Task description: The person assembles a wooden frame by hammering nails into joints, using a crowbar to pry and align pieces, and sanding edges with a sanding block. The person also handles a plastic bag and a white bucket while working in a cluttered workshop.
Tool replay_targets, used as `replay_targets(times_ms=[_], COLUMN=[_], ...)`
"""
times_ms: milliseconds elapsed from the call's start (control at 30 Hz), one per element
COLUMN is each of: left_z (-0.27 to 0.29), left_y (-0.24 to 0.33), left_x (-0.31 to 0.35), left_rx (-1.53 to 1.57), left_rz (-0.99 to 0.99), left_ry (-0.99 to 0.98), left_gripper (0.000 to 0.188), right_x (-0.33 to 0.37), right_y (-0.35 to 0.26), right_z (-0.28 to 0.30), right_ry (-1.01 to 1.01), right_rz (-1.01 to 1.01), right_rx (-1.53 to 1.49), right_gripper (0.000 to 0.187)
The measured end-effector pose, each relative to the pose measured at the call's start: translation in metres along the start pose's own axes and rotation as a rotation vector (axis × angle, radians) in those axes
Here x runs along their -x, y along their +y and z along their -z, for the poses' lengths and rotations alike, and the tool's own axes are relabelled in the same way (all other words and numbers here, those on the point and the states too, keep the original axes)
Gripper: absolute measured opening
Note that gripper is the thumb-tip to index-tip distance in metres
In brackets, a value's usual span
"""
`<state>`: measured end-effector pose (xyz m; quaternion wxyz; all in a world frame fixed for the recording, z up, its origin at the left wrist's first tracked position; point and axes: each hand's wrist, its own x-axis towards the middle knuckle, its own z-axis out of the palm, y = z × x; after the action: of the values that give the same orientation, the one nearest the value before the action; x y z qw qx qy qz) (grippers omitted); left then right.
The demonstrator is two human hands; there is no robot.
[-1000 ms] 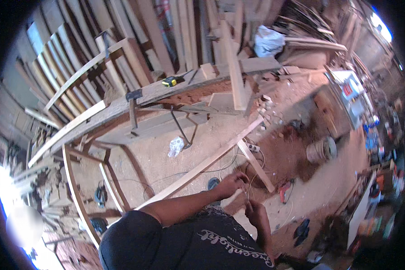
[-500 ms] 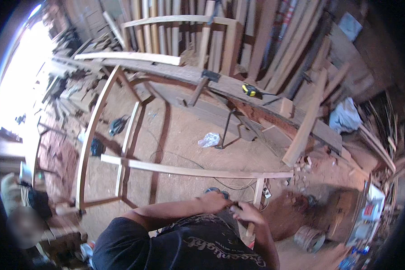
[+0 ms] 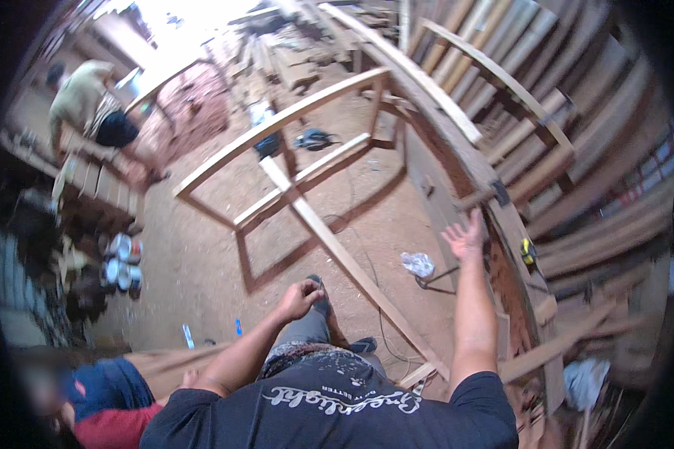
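My right hand (image 3: 466,238) is raised with fingers spread, empty, close to the edge of a long wooden workbench (image 3: 457,142). My left hand (image 3: 299,298) is loosely curled and empty, hanging over the dirt floor beside my leg. A long pale wooden plank (image 3: 337,251) runs diagonally across the floor between my hands. It leans against a pale wooden frame (image 3: 277,161). A yellow tape measure (image 3: 528,251) lies on the bench just right of my right hand.
Many boards lean along the wall (image 3: 577,150) at right. A power tool (image 3: 313,138) lies on the floor beyond the frame. A crumpled bag (image 3: 418,263) lies near the bench leg. Another person (image 3: 90,105) works far left; someone in red and blue (image 3: 97,404) is at lower left.
The view has swung sharply to the left. Both hands were together at the plank's end; now they are apart, with the right hand lifted and spread by the bench.
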<state>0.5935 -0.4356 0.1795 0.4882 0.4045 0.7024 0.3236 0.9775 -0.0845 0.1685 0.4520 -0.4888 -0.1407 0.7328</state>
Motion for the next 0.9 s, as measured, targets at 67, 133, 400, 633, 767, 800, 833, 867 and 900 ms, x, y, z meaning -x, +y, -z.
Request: replay_targets(times_ms=[67, 133, 400, 633, 767, 800, 833, 867, 900], left_z=[0.027, 0.064, 0.207, 0.347, 0.427, 0.448, 0.468, 0.485, 0.505], left_y=[-0.015, -0.047, -0.102, -0.138, -0.136, -0.138, -0.136, -0.137, -0.139], left_x=[-0.004, -0.012, -0.085, -0.084, -0.131, -0.134, -0.137, -0.144, -0.15], left_rx=[0.139, 0.191, 0.483, 0.28, 0.342, 0.33, 0.322, 0.332, 0.337], left_rz=[0.041, 0.049, 0.053, 0.139, 0.051, 0.095, 0.13, 0.128, 0.117], left_ry=[0.082, 0.178, 0.491, 1.063, 1.18, 1.213, 1.242, 1.274, 1.301], left_gripper=[0.016, 0.013, 0.008, 0.018, 0.023, 0.022, 0.022, 0.022, 0.022], right_x=[-0.021, -0.051, -0.148, -0.099, -0.062, -0.06, -0.059, -0.068, -0.075], right_y=[-0.022, -0.026, -0.097, 0.1, 0.142, 0.158, 0.176, 0.189, 0.205], right_z=[-0.014, -0.026, -0.006, -0.189, -0.249, -0.285, -0.322, -0.349, -0.375], right_ry=[0.054, 0.101, 0.325, 0.412, 0.307, 0.29, 0.273, 0.203, 0.137], right_rz=[0.025, 0.034, 0.17, 0.622, 0.536, 0.453, 0.379, 0.31, 0.242], right_rx=[-0.069, -0.139, -0.178, 0.246, 0.311, 0.399, 0.481, 0.543, 0.594], right_gripper=[0.134, 0.127, 0.042, 0.027, 0.027, 0.029, 0.03, 0.028, 0.026])
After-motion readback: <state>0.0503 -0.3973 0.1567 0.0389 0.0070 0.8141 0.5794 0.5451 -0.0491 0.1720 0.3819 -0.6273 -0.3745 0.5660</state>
